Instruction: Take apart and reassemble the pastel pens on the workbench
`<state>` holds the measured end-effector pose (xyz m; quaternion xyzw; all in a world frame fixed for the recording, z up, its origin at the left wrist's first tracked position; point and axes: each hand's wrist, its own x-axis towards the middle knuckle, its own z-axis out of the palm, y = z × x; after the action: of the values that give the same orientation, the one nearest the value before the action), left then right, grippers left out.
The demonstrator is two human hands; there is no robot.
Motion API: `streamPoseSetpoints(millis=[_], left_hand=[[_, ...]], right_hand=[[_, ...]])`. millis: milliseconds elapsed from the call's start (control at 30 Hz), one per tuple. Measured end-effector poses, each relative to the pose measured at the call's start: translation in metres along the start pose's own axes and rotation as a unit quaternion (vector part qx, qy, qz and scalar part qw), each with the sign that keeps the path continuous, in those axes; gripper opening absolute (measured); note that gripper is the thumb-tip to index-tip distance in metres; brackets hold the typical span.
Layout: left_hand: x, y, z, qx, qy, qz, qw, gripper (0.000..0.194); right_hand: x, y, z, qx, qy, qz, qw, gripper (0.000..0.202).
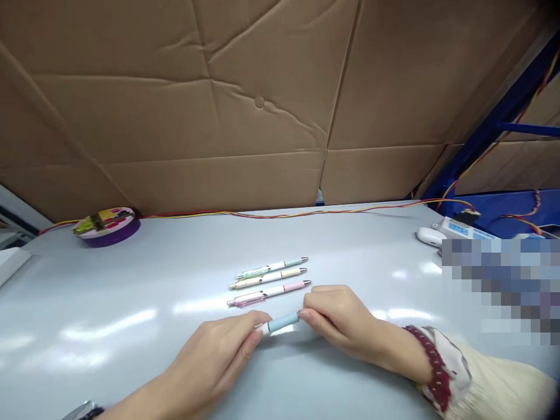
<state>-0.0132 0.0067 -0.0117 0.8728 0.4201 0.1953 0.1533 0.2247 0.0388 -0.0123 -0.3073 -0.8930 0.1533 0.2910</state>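
Between my hands is a pen with a light blue grip (283, 322) and a white barrel. My left hand (227, 344) is closed around its white part, hiding the rear of the pen. At the other end, the fingertips of my right hand (339, 315) pinch the tip. Just beyond them, three pens lie side by side on the table, tips to the right: a green and blue one (275, 266), a yellow one (271, 277) and a pink one (273, 291).
A round purple tin (111, 230) stands at the back left of the glossy table (184, 251). Red and yellow wires (262, 216) run along the back edge before cardboard (262, 128). A white case (431, 236) and a power strip (464, 228) are at the right.
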Motion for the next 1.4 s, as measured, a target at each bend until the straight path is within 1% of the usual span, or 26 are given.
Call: streamPoseSetpoints(millis=[33,100,200,267,333,367,533,600,633,667,700,800,867,933,1033,1133,1300,1400], left_hand=[[0.000,0.000,0.000,-0.004,-0.023,-0.012,1.000,0.017],[0.002,-0.001,0.000,-0.021,-0.070,-0.037,0.997,0.020],[0.004,-0.002,0.000,-0.022,-0.074,-0.054,0.996,0.027],[0.004,-0.002,-0.001,-0.016,-0.073,-0.044,0.996,0.028],[0.004,-0.002,0.000,-0.008,-0.067,-0.032,0.997,0.029],[0.004,-0.002,-0.001,-0.004,-0.061,-0.028,0.998,0.029],[0.003,-0.001,-0.001,-0.015,-0.032,-0.024,0.999,0.033],[0.003,-0.001,-0.001,-0.022,-0.019,-0.016,0.999,0.031],[0.003,-0.001,-0.001,-0.021,-0.008,-0.009,1.000,0.027],[0.002,-0.001,-0.001,-0.016,0.004,0.004,1.000,0.022],[0.002,-0.001,-0.001,-0.009,0.015,0.023,1.000,0.022],[0.000,0.002,-0.001,0.024,0.022,0.109,0.994,0.038],[0.000,0.004,-0.001,0.046,0.012,0.156,0.987,0.041],[-0.001,0.006,-0.002,0.060,0.013,0.174,0.983,0.041],[0.000,0.007,-0.004,0.075,0.027,0.182,0.980,0.035],[0.001,0.008,-0.004,0.084,0.029,0.188,0.978,0.031],[-0.001,0.009,-0.004,0.090,0.026,0.194,0.976,0.030],[-0.002,0.008,-0.005,0.061,0.033,0.187,0.980,0.030]], right_hand=[[0.000,0.000,0.000,0.001,0.007,-0.007,1.000,0.038],[0.000,0.001,0.000,0.016,0.017,-0.020,1.000,0.028],[0.000,0.002,0.001,0.036,0.000,-0.014,0.999,0.011],[0.000,0.002,0.001,0.046,-0.021,-0.009,0.999,0.008],[0.000,0.002,0.001,0.052,-0.031,-0.020,0.998,0.010],[-0.001,0.002,0.001,0.054,-0.026,-0.029,0.998,0.011],[-0.001,0.002,-0.002,0.036,0.048,-0.057,0.997,0.013],[0.000,0.002,-0.003,0.032,0.061,-0.064,0.996,0.013],[0.000,0.002,-0.003,0.031,0.062,-0.070,0.995,0.013],[0.001,0.002,-0.002,0.031,0.061,-0.076,0.995,0.013],[0.001,0.001,-0.002,0.031,0.058,-0.080,0.995,0.013],[0.002,-0.003,0.000,0.034,0.054,-0.088,0.994,0.017],[0.002,-0.007,0.002,0.034,0.059,-0.096,0.993,0.022],[0.001,-0.010,0.004,0.030,0.065,-0.110,0.991,0.028],[-0.001,-0.013,0.005,0.025,0.049,-0.117,0.992,0.036],[-0.001,-0.012,0.003,0.039,0.010,-0.112,0.993,0.043],[0.001,-0.011,-0.004,0.071,-0.032,-0.125,0.989,0.040],[0.002,-0.011,-0.011,0.088,-0.026,-0.132,0.987,0.038]])
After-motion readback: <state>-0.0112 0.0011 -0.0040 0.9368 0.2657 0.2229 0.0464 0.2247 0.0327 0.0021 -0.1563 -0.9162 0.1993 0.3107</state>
